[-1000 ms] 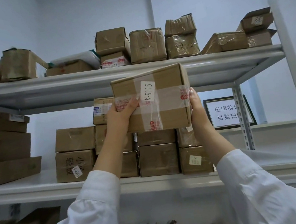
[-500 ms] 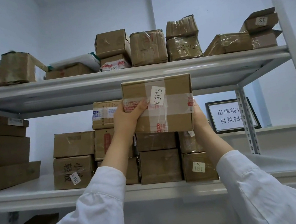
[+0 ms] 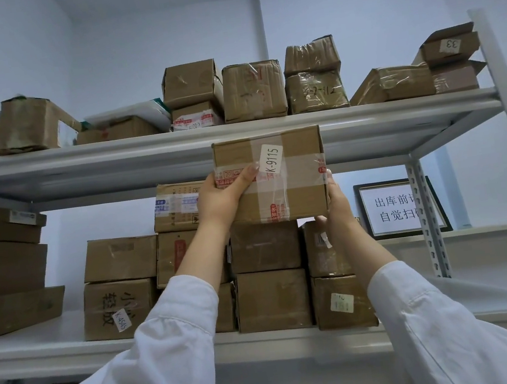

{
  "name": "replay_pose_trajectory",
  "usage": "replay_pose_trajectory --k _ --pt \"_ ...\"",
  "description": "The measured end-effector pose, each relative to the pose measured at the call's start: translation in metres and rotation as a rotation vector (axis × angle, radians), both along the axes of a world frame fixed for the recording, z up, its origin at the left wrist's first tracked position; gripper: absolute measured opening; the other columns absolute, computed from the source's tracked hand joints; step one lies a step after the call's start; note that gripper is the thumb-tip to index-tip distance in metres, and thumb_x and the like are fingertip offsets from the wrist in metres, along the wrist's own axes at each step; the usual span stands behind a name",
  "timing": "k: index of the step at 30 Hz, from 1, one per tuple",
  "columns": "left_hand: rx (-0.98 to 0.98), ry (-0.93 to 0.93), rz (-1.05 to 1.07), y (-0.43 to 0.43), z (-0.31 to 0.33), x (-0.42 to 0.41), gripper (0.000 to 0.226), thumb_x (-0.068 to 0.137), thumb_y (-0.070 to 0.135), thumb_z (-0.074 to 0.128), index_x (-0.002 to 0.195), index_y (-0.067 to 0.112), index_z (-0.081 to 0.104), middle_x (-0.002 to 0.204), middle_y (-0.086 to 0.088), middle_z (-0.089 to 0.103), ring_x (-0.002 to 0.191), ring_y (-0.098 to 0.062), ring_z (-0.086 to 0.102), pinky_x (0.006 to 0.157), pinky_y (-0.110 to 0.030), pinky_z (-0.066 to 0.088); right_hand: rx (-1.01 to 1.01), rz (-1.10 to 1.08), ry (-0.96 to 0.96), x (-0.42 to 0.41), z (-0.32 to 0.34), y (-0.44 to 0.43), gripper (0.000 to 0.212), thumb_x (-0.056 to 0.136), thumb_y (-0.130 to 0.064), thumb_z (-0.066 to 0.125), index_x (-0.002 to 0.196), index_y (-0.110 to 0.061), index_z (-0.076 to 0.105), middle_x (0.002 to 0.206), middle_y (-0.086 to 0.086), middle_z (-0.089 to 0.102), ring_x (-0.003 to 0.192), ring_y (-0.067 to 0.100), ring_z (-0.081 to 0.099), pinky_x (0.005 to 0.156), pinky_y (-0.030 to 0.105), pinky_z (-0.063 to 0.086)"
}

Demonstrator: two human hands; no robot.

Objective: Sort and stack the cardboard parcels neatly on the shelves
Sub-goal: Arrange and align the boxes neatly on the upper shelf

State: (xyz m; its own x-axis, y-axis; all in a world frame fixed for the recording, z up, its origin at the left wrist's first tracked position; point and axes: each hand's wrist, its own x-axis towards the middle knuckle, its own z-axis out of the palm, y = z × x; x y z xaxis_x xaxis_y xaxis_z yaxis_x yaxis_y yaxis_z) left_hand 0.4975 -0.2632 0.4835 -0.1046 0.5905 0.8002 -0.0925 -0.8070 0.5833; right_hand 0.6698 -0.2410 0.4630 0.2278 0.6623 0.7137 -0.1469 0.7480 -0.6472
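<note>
A taped cardboard parcel labelled K-9115 (image 3: 295,173) sits on top of a two-box stack (image 3: 267,273) on the middle shelf (image 3: 41,352), just under the upper shelf (image 3: 80,156). My left hand (image 3: 222,196) grips its left side with the thumb across the front. My right hand (image 3: 336,203) holds its right side and lower right corner. White sleeves cover both forearms.
Several more parcels stand on the middle shelf: flat boxes stacked at the left (image 3: 4,266), a box labelled K-4545 (image 3: 117,309), a stack at the right (image 3: 340,299). The upper shelf carries a row of parcels (image 3: 253,92). A framed sign (image 3: 396,208) stands behind the right shelf post (image 3: 426,217).
The parcel has come down from in front of the upper shelf's edge onto the middle stack, both hands still holding it.
</note>
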Motion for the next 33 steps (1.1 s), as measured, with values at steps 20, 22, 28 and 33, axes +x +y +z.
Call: replay_pose_trajectory --k 20,22,28,33 --pt "-0.121 0.019 0.001 0.048 0.034 0.005 0.057 0.084 0.044 0.061 0.124 0.015 0.032 0.118 -0.010 0.051 0.100 -0.022 0.055 0.083 -0.038 0.051 0.168 0.078 -0.158 0.009 0.052 0.016 0.038 0.098 -0.021 0.046 0.135 -0.013 0.045 0.111 0.004 0.064 0.094 0.019 0.064 0.073 0.030 0.057" --pt "-0.099 0.043 -0.025 0.053 0.034 0.003 0.048 0.090 0.033 0.055 0.126 0.012 0.032 0.120 -0.012 0.049 0.098 -0.020 0.054 0.075 -0.032 0.049 0.158 0.077 -0.148 0.008 0.053 0.023 0.037 0.098 -0.022 0.047 0.134 -0.014 0.045 0.115 0.006 0.063 0.098 0.022 0.063 0.079 0.034 0.056" --pt "-0.099 0.030 -0.023 0.069 0.030 -0.001 0.035 0.092 0.027 0.051 0.122 0.016 0.037 0.121 -0.013 0.051 0.103 -0.024 0.054 0.083 -0.036 0.049 0.001 0.077 -0.108 0.000 0.054 0.039 0.047 0.067 -0.033 0.053 0.107 -0.009 0.058 0.093 0.005 0.063 0.083 0.021 0.061 0.063 0.028 0.051" --pt "-0.094 -0.025 -0.059 0.081 0.019 -0.006 0.037 0.092 0.019 0.048 0.128 0.013 0.041 0.116 -0.008 0.057 0.102 -0.020 0.056 0.079 -0.028 0.048 -0.007 0.075 -0.144 0.000 0.053 0.058 0.028 0.087 -0.026 0.057 0.110 -0.010 0.060 0.094 0.003 0.066 0.083 0.019 0.065 0.059 0.024 0.053"
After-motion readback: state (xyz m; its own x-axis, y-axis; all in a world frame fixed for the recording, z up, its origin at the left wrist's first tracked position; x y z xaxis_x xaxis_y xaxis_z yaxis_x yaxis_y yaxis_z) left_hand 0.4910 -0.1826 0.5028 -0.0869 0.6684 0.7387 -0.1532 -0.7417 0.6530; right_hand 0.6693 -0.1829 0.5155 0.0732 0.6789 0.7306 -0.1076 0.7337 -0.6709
